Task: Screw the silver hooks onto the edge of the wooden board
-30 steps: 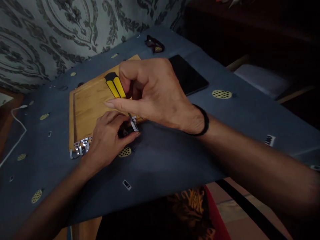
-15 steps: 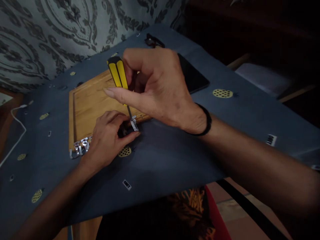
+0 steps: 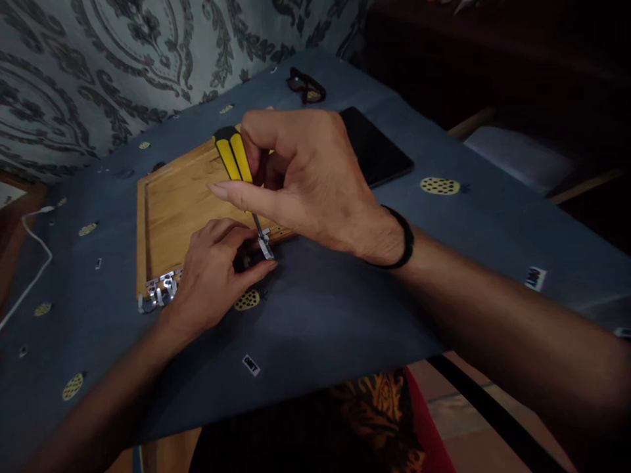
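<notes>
My right hand is closed round a screwdriver with a yellow and black handle. The shaft slants down, and its tip meets a small metal hook at the near edge of a wooden board. Thumb and fingers of my left hand pinch around that hook, steadying it against the board. More shiny metal hooks sit along the same edge, to the left, partly covered by my left hand. Whether a screw lies under the tip is too small to tell.
A blue tablecloth with pineapple prints covers the table. Behind my right hand lie a black tablet and dark sunglasses. At the left runs a white cable. A patterned wall borders the back.
My right hand and the screwdriver handle have dropped slightly, with the tip staying at the hook. The left hand keeps nearly the same place.
</notes>
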`<state>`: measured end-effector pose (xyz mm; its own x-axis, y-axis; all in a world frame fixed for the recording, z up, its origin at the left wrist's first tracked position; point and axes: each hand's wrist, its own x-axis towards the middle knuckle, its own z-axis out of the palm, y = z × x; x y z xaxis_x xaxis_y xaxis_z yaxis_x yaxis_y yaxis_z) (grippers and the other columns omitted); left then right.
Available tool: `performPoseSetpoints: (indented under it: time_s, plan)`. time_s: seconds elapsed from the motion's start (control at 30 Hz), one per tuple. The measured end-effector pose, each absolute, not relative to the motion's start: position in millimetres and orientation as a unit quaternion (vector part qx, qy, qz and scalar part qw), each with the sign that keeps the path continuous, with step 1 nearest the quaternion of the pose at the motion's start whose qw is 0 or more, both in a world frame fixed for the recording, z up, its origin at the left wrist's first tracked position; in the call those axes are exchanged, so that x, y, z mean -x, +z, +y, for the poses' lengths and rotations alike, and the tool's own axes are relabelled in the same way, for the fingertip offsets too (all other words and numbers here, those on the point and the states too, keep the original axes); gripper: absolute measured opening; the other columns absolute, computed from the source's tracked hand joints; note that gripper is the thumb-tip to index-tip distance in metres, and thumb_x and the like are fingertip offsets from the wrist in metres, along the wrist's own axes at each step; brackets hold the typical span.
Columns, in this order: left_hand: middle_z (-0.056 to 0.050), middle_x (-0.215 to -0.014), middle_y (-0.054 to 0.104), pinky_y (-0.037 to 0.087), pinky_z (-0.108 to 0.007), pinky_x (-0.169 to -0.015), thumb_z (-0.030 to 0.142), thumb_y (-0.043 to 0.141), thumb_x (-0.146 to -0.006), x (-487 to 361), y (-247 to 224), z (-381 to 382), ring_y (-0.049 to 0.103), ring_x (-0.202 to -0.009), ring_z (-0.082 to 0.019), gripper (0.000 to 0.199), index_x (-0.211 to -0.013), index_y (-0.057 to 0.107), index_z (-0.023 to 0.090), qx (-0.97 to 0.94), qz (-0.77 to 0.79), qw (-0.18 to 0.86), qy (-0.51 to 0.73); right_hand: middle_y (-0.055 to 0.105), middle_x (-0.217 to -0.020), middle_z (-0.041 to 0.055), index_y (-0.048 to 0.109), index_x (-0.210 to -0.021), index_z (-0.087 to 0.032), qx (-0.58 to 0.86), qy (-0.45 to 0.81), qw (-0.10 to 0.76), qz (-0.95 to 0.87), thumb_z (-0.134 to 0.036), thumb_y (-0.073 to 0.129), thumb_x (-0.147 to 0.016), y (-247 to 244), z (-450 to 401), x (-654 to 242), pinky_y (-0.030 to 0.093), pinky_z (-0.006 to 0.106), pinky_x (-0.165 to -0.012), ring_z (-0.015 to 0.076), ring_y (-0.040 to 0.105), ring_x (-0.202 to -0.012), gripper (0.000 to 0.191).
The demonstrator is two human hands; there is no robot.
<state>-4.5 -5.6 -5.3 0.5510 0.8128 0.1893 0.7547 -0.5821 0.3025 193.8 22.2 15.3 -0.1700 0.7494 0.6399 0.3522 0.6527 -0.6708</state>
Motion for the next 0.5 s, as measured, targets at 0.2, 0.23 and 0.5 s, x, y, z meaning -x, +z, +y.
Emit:
performPoseSetpoints:
  time_s: [0.2, 0.23, 0.5]
  plan:
    - [-0.007, -0.106, 0.076, 0.055, -0.058, -0.099, 0.039, 0.077, -0.092, 3.9, -3.9, -5.6, 0.070, -0.108, -0.036, 0.022, -0.110, 0.072, 0.028, -0.873, 0.453, 0.105, 0.149, 0.053, -0.068, -0.0020, 0.041, -0.068, -0.027, 0.345, 0.192, 0.514, -0.762, -0.057, 0.064, -0.091, 14.6, 25.8, -196.3, 0.045, 0.032, -0.058, 0.0143, 0.051, -0.064, 0.045]
    - [-0.007, -0.107, 0.076, 0.054, -0.058, -0.099, 0.038, 0.077, -0.091, 3.7, -3.7, -5.7, 0.070, -0.109, -0.036, 0.023, -0.110, 0.072, 0.027, -0.872, 0.454, 0.105, 0.149, 0.054, -0.070, -0.0023, 0.042, -0.069, -0.026, 0.338, 0.198, 0.511, -0.765, -0.054, 0.066, -0.091, 15.0, 26.1, -196.5, 0.045, 0.031, -0.057, 0.0134, 0.051, -0.065, 0.042]
    - [-0.006, -0.106, 0.076, 0.054, -0.054, -0.100, 0.037, 0.075, -0.093, 3.2, -3.0, -6.5, 0.070, -0.108, -0.034, 0.020, -0.109, 0.071, 0.025, -0.873, 0.449, 0.107, 0.158, 0.059, -0.079, -0.0022, 0.054, -0.079, -0.021, 0.251, 0.325, 0.478, -0.776, -0.065, 0.055, -0.103, 23.1, 19.3, -201.1, 0.047, 0.025, -0.059, 0.0090, 0.053, -0.069, 0.049]
